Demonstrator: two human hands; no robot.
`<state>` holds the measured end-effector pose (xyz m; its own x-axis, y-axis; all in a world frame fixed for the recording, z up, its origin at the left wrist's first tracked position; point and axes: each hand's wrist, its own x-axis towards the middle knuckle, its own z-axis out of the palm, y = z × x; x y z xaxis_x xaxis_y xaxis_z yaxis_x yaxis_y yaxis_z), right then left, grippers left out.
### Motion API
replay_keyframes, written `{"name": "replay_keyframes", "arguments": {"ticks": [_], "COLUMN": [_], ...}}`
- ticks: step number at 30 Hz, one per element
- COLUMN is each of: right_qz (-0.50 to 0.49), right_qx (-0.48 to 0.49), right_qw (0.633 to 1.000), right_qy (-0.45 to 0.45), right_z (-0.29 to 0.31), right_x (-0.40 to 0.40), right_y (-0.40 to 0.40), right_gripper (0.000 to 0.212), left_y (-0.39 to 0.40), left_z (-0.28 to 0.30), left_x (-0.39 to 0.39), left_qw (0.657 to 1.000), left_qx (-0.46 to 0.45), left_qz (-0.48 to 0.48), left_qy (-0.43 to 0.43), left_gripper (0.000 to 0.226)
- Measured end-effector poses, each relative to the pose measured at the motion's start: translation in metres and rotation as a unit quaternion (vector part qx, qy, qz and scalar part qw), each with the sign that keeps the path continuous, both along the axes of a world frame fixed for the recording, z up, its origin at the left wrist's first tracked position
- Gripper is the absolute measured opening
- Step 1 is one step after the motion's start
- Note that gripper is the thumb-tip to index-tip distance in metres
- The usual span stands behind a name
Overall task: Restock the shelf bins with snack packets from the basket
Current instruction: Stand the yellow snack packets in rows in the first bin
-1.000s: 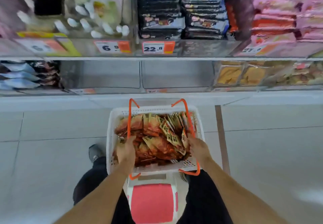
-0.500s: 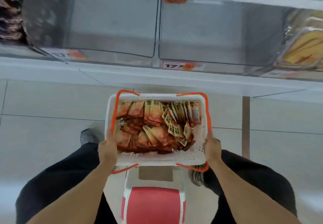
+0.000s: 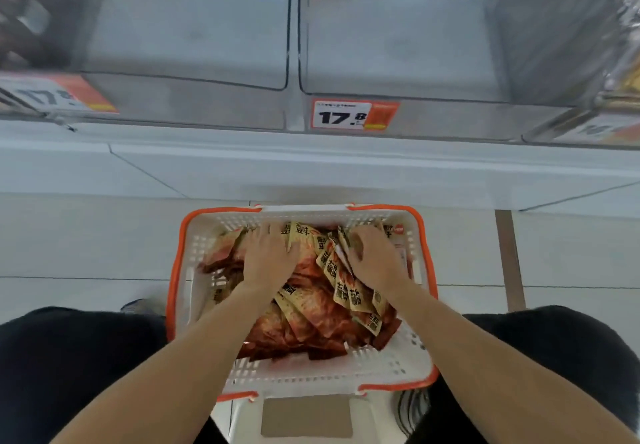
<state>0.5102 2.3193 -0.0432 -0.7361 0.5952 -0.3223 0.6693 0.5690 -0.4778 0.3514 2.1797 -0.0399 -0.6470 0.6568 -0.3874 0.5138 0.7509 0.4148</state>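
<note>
While the white perforated plastic basket with orange handles (image 3: pixel 194 291) sits below the clear shelf bins (image 3: pixel 398 45), left hand (image 3: pixel 268 258) and right hand (image 3: pixel 374 260) press flat-fingered on its red-and-yellow foil snack packets (image 3: pixel 311 305).

Both hands palm-down: left (image 3: pixel 268 259), right (image 3: pixel 375 259), forearms extended forward.

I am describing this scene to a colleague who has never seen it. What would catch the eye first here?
First, the white basket with orange handles at centre, heaped with red and yellow snack packets, with the left hand and right hand laid on the pile. Above it, two clear shelf bins stand almost bare, and a price tag reading 17.8 sits below the right-hand one.
</note>
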Motion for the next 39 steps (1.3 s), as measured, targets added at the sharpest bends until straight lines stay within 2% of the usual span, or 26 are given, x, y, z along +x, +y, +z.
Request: {"name": "replay_keyframes", "arguments": {"ticks": [2,5,11,13,17,19,21,22,24,26,30,33,36,39], "right_qz": [0.058,0.069,0.048,0.036,0.004,-0.016,-0.056,-0.084,-0.113,-0.103,-0.035,0.02,0.063,0.082], "right_qx": [-0.02,-0.073,-0.08,-0.096,-0.131,-0.164,-0.24,-0.306,-0.435,-0.473,-0.371,-0.296,-0.205,-0.051], "right_qw": [0.998,0.994,0.989,0.989,0.989,0.986,0.969,0.948,0.892,0.87,0.917,0.938,0.938,0.934], "right_qy": [-0.02,-0.041,-0.113,-0.11,-0.068,-0.031,-0.023,-0.011,0.043,0.093,0.139,0.181,0.272,0.344], "right_z": [-0.02,-0.047,-0.047,-0.041,-0.034,-0.01,0.021,0.036,0.067,0.1,0.157,0.193,0.222,0.239], "right_x": [-0.009,-0.021,-0.039,-0.037,-0.037,-0.041,-0.047,-0.049,-0.053,-0.059,-0.074,-0.091,-0.128,-0.186], "right_y": [-0.006,-0.02,-0.028,-0.032,-0.029,-0.027,-0.026,-0.026,-0.025,-0.025,-0.019,-0.022,-0.024,-0.016], "right_gripper": [0.028,0.049,0.056,0.056,0.059,0.06,0.072,0.069,0.051,0.036,0.03,0.03,0.031,0.035], "left_y": [0.009,0.016,0.019,0.015,0.01,0.007,0.004,0.002,-0.003,-0.011,-0.02,-0.025,-0.03,-0.036], "left_z": [-0.016,-0.023,-0.009,-0.005,0.02,0.043,0.067,0.08,0.104,0.128,0.172,0.194,0.208,0.213], "left_x": [0.004,0.008,0.008,0.002,-0.013,-0.019,-0.03,-0.037,-0.049,-0.057,-0.066,-0.075,-0.101,-0.146], "left_qw": [0.998,0.998,0.998,0.998,0.993,0.986,0.979,0.977,0.966,0.951,0.938,0.929,0.931,0.924], "left_qx": [-0.052,-0.043,-0.031,-0.027,-0.022,-0.042,-0.042,-0.03,0.003,0.038,0.122,0.229,0.325,0.379], "left_qz": [-0.022,-0.009,0.001,0.005,0.001,-0.018,-0.023,-0.018,0.006,0.029,0.029,0.032,0.035,0.039], "left_qy": [-0.022,-0.039,-0.049,-0.054,-0.114,-0.16,-0.198,-0.211,-0.259,-0.305,-0.323,-0.288,-0.161,0.029], "left_gripper": [0.043,0.017,0.04,0.04,0.037,0.026,0.011,0.008,0.006,0.018,0.025,0.023,0.022,0.024]}}
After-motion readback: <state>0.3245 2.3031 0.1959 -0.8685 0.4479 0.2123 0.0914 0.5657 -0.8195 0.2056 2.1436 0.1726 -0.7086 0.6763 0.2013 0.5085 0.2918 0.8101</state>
